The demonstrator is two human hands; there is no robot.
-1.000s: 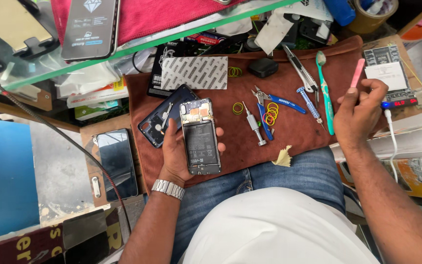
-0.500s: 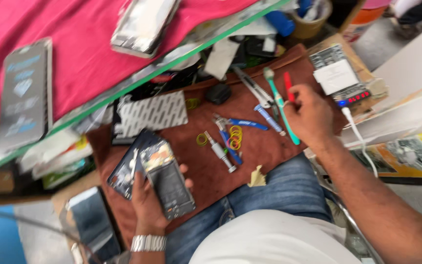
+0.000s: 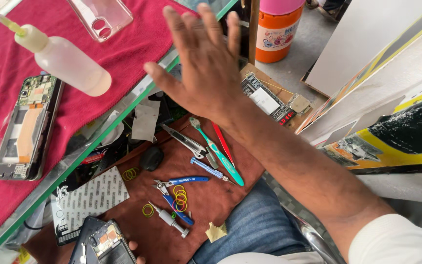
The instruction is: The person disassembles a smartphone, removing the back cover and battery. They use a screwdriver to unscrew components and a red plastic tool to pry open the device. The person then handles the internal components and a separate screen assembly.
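Note:
My right hand is raised with fingers spread and holds nothing. It hovers over the edge of the glass shelf, near the red cloth. A clear squeeze bottle lies on the cloth to its left. At the bottom edge, only fingertips of my left hand show. They grip an opened dark phone over my lap. A teal toothbrush and a thin red tool lie on the brown mat under my right forearm.
On the red cloth lie a stripped phone frame and a clear case. The mat holds blue cutters, yellow rubber bands, screwdrivers and a knife. An orange container and a circuit board sit beyond.
My right hand has let go of the red tool, lifted off the mat and opened near the shelf. The view has swung up and left, so the held phone dropped to the bottom edge.

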